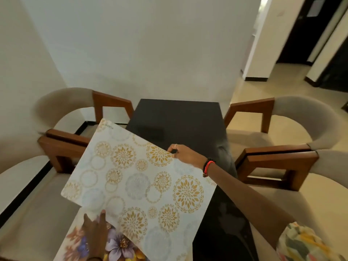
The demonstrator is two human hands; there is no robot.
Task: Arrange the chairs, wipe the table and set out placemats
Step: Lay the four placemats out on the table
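A white placemat (139, 178) with gold and grey round flower patterns hangs tilted over the near left part of the dark table (178, 117). My right hand (181, 152) pinches its far right edge. My left hand (95, 229) holds its near left edge from below, fingertips on the pattern. Under it, at the bottom, lies a second placemat (116, 245) with purple and orange flowers. Two beige chairs with brown wooden arms stand on the left (62, 108), and two stand on the right (293, 117).
A white wall stands right behind the table's far end. To the right, cream floor (263, 87) leads to a dark doorway. A grey cloth (225, 155) lies on the table's right edge.
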